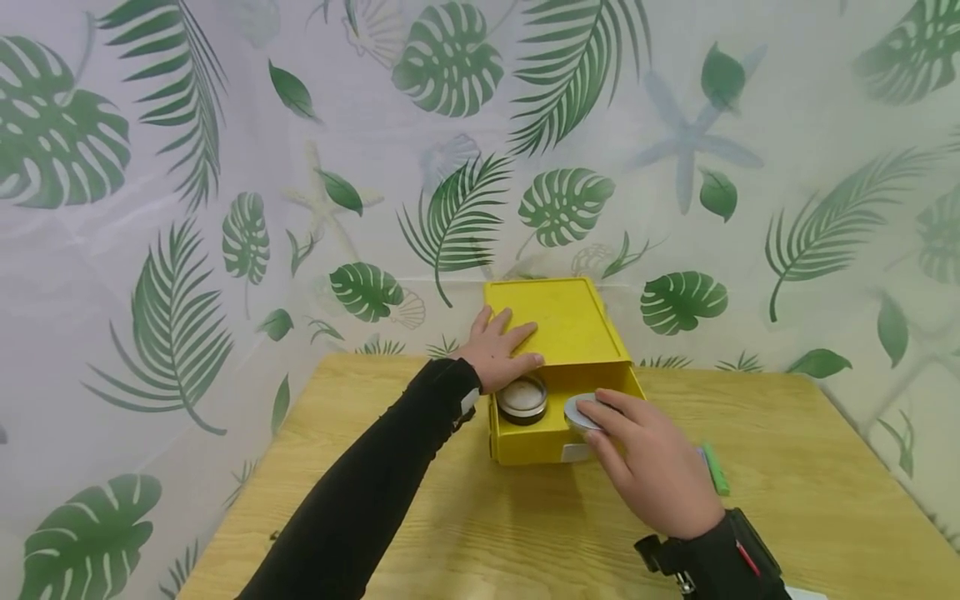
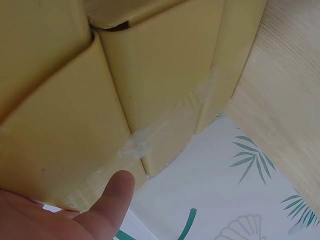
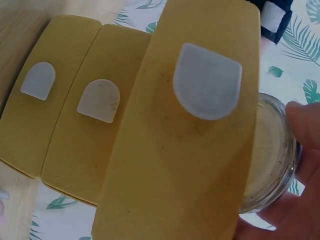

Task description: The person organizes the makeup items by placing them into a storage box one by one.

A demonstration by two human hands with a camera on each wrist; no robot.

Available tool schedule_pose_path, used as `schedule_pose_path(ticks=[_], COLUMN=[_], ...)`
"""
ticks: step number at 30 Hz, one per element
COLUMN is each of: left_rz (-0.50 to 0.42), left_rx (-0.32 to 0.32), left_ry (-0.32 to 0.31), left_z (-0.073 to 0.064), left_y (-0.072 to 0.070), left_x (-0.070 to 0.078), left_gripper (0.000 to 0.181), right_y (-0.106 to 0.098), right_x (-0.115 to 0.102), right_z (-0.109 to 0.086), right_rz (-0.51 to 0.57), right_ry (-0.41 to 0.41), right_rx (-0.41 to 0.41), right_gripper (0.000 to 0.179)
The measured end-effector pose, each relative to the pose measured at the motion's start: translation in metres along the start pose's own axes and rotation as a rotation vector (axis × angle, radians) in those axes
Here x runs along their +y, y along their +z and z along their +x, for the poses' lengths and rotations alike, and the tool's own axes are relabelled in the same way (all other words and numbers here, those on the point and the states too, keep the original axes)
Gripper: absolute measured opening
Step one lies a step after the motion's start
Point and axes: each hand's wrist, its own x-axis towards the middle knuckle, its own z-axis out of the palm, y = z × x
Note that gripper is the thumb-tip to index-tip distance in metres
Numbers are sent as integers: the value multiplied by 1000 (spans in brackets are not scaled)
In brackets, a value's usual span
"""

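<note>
"Where is the round clear-glass jar [image 3: 270,155] held?"
"Gripped by the right hand [image 1: 660,471] at the open drawer [image 1: 528,451] of the yellow plastic box [image 1: 558,323]; best kept level."
"And the box?"
"To be steadied by the left hand [image 1: 498,353], spread on top."

The left hand [image 1: 497,357] is resting, fingers spread, on top of a yellow box [image 1: 558,321], whose drawer [image 1: 525,448] is standing open at the front. The right hand [image 1: 660,471] is gripping 1 of 2 round containers [image 1: 581,412] at the drawer's front right; the other is sitting inside, on the left. A green object [image 1: 716,469] is lying on the wooden table [image 1: 450,533], just right of that hand. Behind, a leaf-print sheet [image 1: 450,125] is hanging.
</note>
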Motion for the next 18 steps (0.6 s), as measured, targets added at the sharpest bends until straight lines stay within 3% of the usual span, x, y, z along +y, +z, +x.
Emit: schedule_pose_path(ticks=[9, 18], left_rz=[-15, 7], left_rx=[14, 3], left_ry=[2, -10], left_z=[-2, 0], left_y=[5, 1], left_x=[2, 1], left_gripper=[63, 63], right_y=[7, 1], right_x=[8, 17], right_z=[13, 24], right_rz=[-5, 104], right_ry=[79, 86], right_rx=[-120, -251], right_gripper=[33, 33])
